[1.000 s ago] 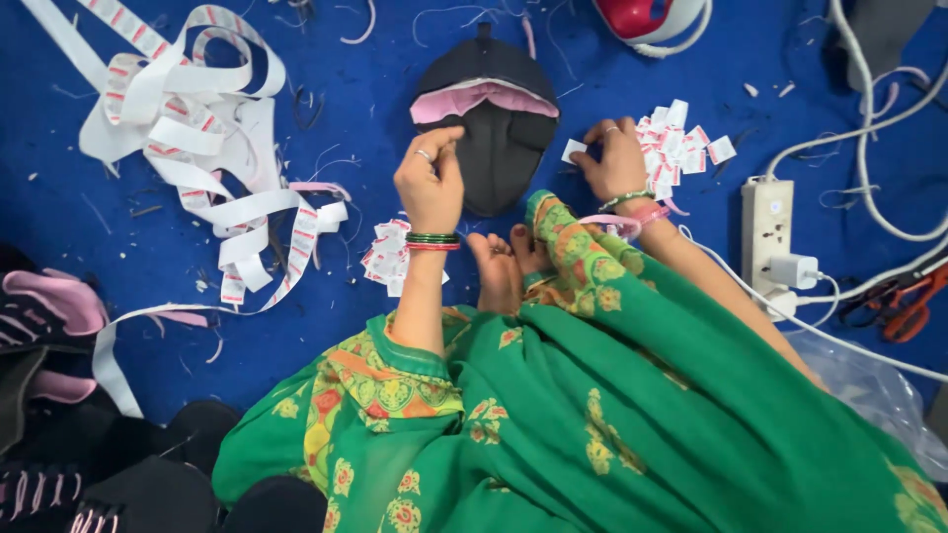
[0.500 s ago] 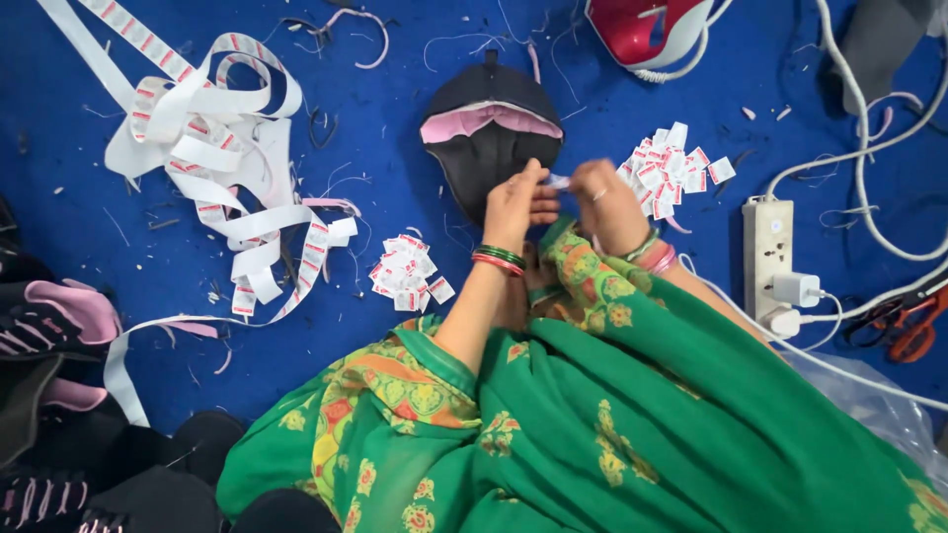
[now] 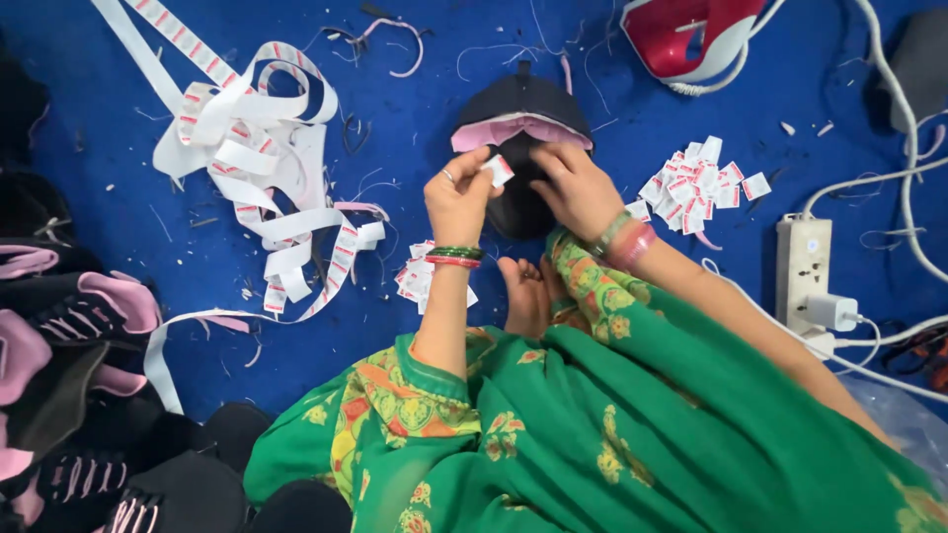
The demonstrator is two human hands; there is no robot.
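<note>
label (image 3: 499,170): small white tag with red print, pinched between left thumb and forefinger, held just above the pink lining of the upper (image 3: 520,148). upper is a black shoe part with pink inner edge, lying on the blue floor (image 3: 415,109) in front of the person's foot (image 3: 525,296).

left hand (image 3: 460,200): grip closed on the label. right hand (image 3: 576,190): fingers spread flat on the upper, just beside the label, touching the black fabric; no pinch seen, grip open.

step, as judged: placing a label onto the upper. next move would call for lining the label up on the lining and pressing it flat while the right hand steadies the part.

outward: loose pile of cut labels (image 3: 701,183) right of the upper, a second pile (image 3: 420,281) near the left wrist, label tape (image 3: 257,178) tangled at left, stacked uppers (image 3: 79,326) far left, power strip (image 3: 802,266) at right.

vs. 0.5 s ago: hands were bunched together low over the upper; now apart, label up at the lining. 1.0 s ago the right hand was out at the right pile.
</note>
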